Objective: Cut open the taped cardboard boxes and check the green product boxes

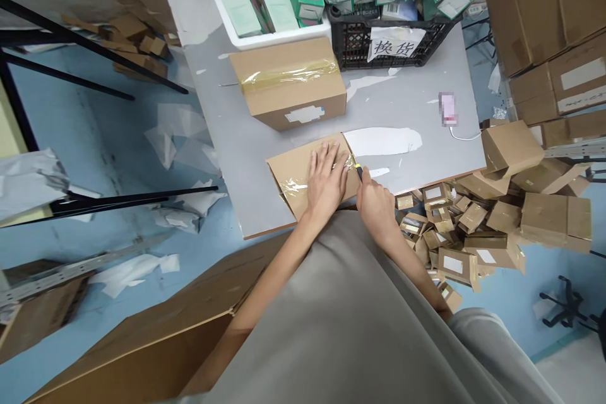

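A taped cardboard box [290, 167] lies at the near edge of the grey table, right in front of my body. Flat on its top, fingers spread, rests my left hand [326, 180]. My right hand [375, 205] is closed round a box cutter [358, 170] with a black and yellow body. The cutter's tip is at the right edge of the box, by the clear tape; the blade itself is too small to make out. Behind this box stands a larger cardboard box [293, 85], sealed with shiny tape and bearing a torn white label.
Green cartons fill a white bin [284, 40] and a black crate [350, 53] at the table's back. A phone [447, 108] with a cable lies at the right. Many small boxes [440, 218] are heaped right of the table; a big open carton [189, 322] stands at my left.
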Demonstrator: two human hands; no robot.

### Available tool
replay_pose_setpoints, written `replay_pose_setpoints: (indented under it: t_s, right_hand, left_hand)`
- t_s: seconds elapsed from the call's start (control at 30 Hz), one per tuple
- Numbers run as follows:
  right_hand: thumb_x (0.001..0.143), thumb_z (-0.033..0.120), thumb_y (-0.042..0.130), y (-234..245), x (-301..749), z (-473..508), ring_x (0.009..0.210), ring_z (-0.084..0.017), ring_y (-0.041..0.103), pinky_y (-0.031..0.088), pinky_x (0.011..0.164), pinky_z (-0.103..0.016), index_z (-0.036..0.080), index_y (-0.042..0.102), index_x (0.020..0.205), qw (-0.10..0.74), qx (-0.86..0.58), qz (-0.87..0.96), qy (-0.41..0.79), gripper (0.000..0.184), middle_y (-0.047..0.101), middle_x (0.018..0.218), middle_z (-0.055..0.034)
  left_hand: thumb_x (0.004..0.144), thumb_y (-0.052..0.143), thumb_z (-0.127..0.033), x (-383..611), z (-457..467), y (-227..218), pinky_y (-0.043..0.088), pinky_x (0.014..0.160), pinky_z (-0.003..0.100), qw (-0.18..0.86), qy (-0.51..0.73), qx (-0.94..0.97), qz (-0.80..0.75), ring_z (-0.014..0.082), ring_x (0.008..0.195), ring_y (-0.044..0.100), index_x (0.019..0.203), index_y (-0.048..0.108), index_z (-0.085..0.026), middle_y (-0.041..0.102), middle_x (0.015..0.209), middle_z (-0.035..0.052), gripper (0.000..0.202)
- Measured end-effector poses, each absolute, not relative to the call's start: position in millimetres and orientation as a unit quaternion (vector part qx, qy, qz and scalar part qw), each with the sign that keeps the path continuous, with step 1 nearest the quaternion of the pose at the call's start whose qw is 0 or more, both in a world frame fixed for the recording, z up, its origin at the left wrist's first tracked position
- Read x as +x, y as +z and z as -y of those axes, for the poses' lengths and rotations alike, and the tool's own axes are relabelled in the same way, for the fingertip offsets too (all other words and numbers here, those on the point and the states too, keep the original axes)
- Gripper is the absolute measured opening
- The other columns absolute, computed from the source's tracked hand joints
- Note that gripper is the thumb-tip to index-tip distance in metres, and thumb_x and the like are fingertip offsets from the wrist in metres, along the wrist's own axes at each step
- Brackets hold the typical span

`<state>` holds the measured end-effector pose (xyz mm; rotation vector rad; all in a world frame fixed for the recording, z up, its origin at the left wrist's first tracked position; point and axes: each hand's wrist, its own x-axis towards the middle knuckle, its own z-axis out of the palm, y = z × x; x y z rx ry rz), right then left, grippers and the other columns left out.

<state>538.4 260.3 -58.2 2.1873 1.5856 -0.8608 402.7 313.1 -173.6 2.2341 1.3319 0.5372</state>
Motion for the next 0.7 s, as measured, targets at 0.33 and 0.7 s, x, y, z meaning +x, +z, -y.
replay_pose_setpoints:
  t_s: [0.33,0.7]
  right_hand:
    - [0.117,0.014,0.038,-64,549,-240,0.108,-0.03,0.087,0.062,0.09,-0.033,0.007,0.042,0.174,0.165,0.764,-0.536,-0.319,0.058,0.086,0.117,-0.0233]
    - [0.119,0.037,0.035,-112,623,-220,0.107,-0.035,0.083,0.061,0.091,-0.039,0.02,0.048,0.174,-0.081,0.823,-0.518,-0.217,0.059,0.082,0.136,-0.0187]
  left_hand:
    - [0.117,0.047,-0.031,405,-313,-174,0.019,0.146,0.067,0.253,0.187,0.808,-0.498,0.0342,0.175,0.035,0.159,0.066,-0.025,0.051,0.18,0.0133,0.047]
    - [0.118,0.051,-0.036,400,-314,-175,0.022,0.145,0.066,0.26,0.224,0.802,-0.488,0.034,0.173,0.04,0.156,0.069,-0.027,0.055,0.177,0.0124,0.044]
